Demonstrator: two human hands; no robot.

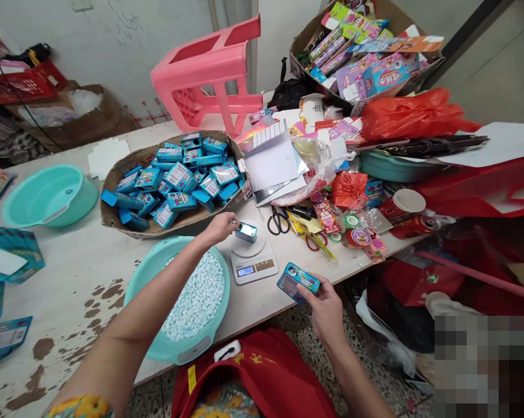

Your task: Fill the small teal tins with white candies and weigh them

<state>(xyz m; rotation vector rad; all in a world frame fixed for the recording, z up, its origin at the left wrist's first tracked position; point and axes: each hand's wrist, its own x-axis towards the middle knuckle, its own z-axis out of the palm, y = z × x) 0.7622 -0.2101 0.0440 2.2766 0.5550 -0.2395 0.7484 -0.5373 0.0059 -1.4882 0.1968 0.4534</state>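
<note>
My left hand reaches over the kitchen scale, its fingers pinched together at the edge of a small blue candy box on the weighing plate. What the pinch holds, if anything, is too small to make out. The scale's display is lit. My right hand grips another blue candy box to the right of the scale, its printed face up. Below my left forearm stands a turquoise basin with many small white candies, partly covered by the arm.
A cut-down carton full of blue candy boxes stands behind the basin. Black scissors lie right of the scale among clutter. Another turquoise basin is at left. A pink stool lies at the back.
</note>
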